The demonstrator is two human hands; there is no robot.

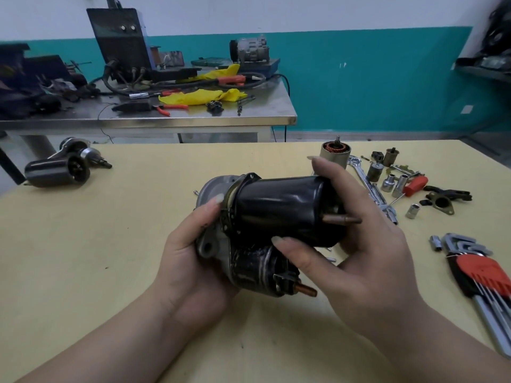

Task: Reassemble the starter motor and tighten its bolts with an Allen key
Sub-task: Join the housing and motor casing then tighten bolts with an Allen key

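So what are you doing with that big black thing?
A person is putting a starter motor back together. The left hand holds its silver end, and the right hand grips the black can around the other end, above the yellow table. The Allen key set lies unused on the right, beside loose sockets.

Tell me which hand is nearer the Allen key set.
Right. The right hand grips the starter motor's black housing, beside the Allen key set; the left hand holds the far end.
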